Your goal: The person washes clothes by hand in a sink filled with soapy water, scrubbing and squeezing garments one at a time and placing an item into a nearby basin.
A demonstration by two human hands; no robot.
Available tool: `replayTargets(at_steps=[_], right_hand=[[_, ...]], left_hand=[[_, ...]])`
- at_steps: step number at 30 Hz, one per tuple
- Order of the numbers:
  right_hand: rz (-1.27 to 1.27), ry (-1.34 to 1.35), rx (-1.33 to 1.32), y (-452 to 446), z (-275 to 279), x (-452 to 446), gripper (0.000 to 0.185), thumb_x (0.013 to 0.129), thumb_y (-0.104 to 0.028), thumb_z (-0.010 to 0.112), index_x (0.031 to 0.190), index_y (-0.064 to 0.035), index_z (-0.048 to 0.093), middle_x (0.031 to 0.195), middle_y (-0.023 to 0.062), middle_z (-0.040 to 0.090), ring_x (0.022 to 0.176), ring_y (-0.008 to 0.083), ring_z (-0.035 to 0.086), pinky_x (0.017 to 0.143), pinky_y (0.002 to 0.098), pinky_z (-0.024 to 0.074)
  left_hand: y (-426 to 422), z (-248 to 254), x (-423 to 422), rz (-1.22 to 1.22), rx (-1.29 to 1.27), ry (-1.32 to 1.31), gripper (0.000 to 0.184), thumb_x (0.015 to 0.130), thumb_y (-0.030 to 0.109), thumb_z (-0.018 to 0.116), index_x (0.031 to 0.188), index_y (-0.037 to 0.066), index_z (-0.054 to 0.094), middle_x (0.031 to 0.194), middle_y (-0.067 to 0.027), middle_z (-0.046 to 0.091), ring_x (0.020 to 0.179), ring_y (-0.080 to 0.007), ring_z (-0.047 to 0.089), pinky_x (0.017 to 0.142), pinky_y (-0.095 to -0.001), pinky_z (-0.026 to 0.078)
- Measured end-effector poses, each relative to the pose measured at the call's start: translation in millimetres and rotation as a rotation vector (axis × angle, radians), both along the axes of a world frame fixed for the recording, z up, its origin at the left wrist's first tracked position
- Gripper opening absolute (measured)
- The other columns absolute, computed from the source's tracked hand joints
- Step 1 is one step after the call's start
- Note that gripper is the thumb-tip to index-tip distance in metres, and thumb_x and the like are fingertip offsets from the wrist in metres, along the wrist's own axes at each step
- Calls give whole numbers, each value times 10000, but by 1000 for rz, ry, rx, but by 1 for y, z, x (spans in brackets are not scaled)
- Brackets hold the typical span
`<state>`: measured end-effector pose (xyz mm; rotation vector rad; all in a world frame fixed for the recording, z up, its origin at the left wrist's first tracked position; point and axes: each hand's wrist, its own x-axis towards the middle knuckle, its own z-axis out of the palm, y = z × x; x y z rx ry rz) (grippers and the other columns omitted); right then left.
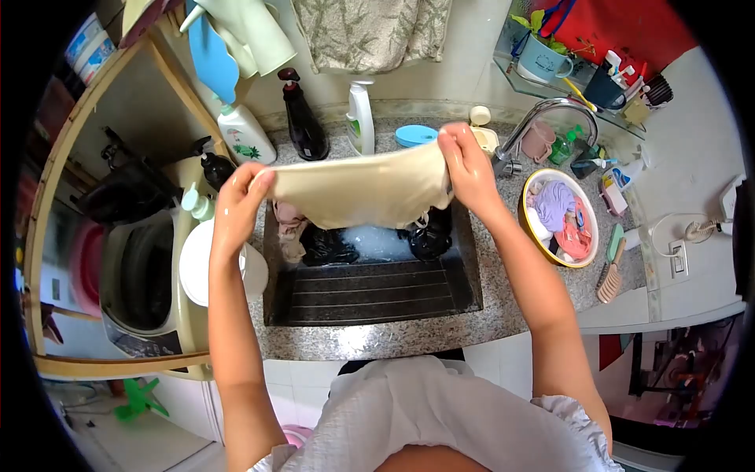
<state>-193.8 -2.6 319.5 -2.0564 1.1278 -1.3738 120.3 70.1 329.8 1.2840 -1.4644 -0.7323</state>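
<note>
A wet cream garment (pixel 354 189) is stretched out above the sink, its top edge nearly straight. My left hand (pixel 238 203) is closed on its left corner, thumb on top. On the right, my right hand (pixel 469 169) pinches the opposite corner and is slightly higher. Below hangs the dark sink (pixel 370 295), with sudsy water (pixel 377 244) at its back. Black cloth (pixel 329 248) and a dark bundle (pixel 430 236) lie in that water, beside a pinkish cloth (pixel 289 228) at the left wall. The garment hides part of the sink's back.
Right of the sink stand a faucet (pixel 543 106) and a yellow-rimmed basin (pixel 525 224) of clothes, with a brush (pixel 610 275) beyond. Behind are a white bottle (pixel 360 122), a dark pump bottle (pixel 303 122) and a blue soap dish (pixel 416 135). A white tub (pixel 197 263) sits left.
</note>
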Motion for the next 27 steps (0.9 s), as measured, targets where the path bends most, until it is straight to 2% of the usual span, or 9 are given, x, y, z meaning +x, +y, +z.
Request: replayTargets(at_steps=[7, 11, 17, 19, 21, 22, 25, 26, 27], right_hand=[[306, 198, 501, 55, -68, -21, 218, 911, -246, 461, 934, -30, 485, 721, 94, 486, 676, 141, 484, 653, 285, 416], [425, 66, 755, 76, -149, -34, 206, 910, -240, 467, 891, -36, 489, 747, 39, 477, 716, 102, 452, 662, 248, 389], [327, -157, 958, 34, -210, -21, 135, 899, -188, 484, 881, -54, 493, 745, 4, 470, 720, 85, 454, 662, 227, 383], [157, -41, 1041, 12, -231, -11, 178, 881, -215, 507, 942, -48, 504, 824, 50, 518, 757, 144, 516, 695, 283, 421], [99, 176, 886, 7, -258, -4, 273, 859, -269, 530, 1026, -55, 498, 952, 100, 517, 876, 205, 517, 773, 325, 415], [40, 386, 714, 5, -267, -1, 382, 838, -323, 552, 1111, -63, 492, 1081, 149, 516, 996, 265, 518, 850, 368, 409], [406, 605, 288, 18, -286, -4, 671, 758, -464, 595, 1279, -92, 390, 1323, 202, 342, 1230, 350, 332, 997, 415, 295], [555, 714, 329, 20, -290, -6, 834, 689, -540, 628, 1333, -106, 326, 1387, 184, 260, 1300, 354, 206, 1056, 419, 187], [554, 710, 329, 23, -287, -9, 834, 689, -540, 628, 1333, -106, 326, 1387, 184, 260, 1300, 354, 206, 1056, 419, 187]], left_hand=[[56, -81, -11, -201, 309, 91, 152, 878, 210, 551, 841, 63, 538, 739, 43, 491, 709, -49, 450, 644, -202, 393], [76, -138, -14, -270, 642, 94, 192, 871, 248, 563, 837, 60, 546, 762, 45, 504, 746, -57, 456, 668, -207, 394], [28, -187, -21, -138, 612, -3, 197, 871, 210, 555, 821, 19, 541, 753, 12, 516, 736, -52, 445, 649, -222, 403], [0, -221, -23, -45, 613, -2, 222, 841, 231, 584, 875, 14, 551, 744, -51, 556, 734, -124, 522, 669, -265, 427], [-15, -266, -26, 103, 367, -296, 315, 795, 253, 617, 985, 15, 540, 907, -155, 575, 798, -274, 567, 716, -340, 450], [-9, -257, -40, 220, 411, -593, 442, 758, 275, 637, 1104, 34, 504, 1123, -232, 484, 925, -374, 526, 796, -402, 436], [3, -262, -63, 76, 240, -679, 502, 770, 299, 624, 1202, 90, 476, 1243, -233, 398, 1104, -381, 429, 920, -417, 372], [9, -265, -69, -56, 192, -681, 523, 774, 328, 618, 1218, 98, 467, 1270, -235, 377, 1135, -389, 402, 942, -419, 355], [15, -267, -74, -190, 144, -683, 544, 777, 356, 612, 1235, 106, 459, 1296, -238, 355, 1167, -398, 375, 964, -421, 339]])
